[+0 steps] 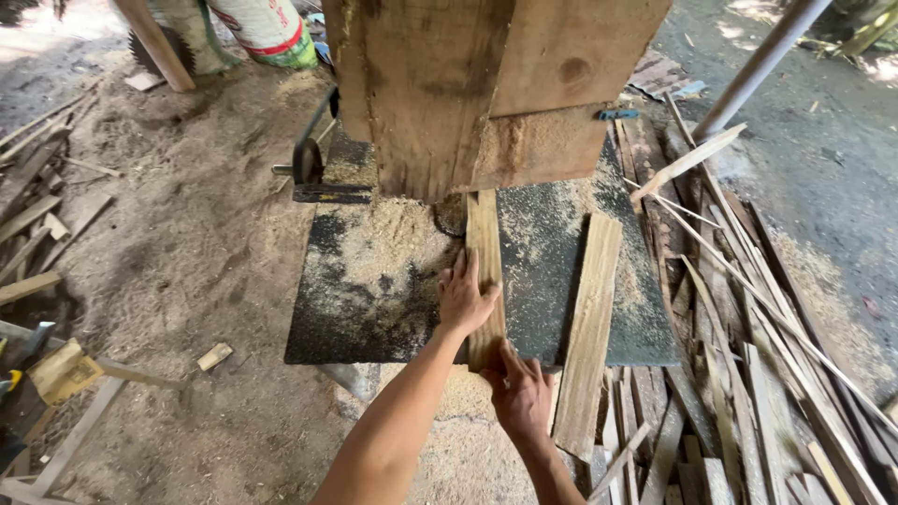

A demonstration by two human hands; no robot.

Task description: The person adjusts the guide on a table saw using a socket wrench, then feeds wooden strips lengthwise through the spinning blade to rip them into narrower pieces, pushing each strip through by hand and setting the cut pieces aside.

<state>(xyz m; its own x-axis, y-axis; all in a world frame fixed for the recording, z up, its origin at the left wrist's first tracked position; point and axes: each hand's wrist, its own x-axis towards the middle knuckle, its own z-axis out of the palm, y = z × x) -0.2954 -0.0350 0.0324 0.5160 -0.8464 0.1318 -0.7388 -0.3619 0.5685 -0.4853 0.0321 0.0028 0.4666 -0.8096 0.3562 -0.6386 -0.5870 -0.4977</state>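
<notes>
Narrow plank (485, 271) lies lengthwise on sawdust-strewn saw table (374, 318), near end overhanging front edge. Left hand (465, 297) flat, fingers spread along plank's left side. Right hand (522, 393) grips overhanging end. Second board (589, 327) lies apart, right.

Plank (485, 271) on table (374, 309), left of board (587, 327)

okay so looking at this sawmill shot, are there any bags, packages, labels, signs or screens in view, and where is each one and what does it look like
Sack: top left, standing on the sawdust-covered ground behind the saw table; a bulging white woven bag with a red band and green edging, cut off by the frame's top edge.
Second sack: just left of it, dirtier and beige-white, partly hidden behind a leaning wooden post.
No signs, screens or separate labels show.
</notes>
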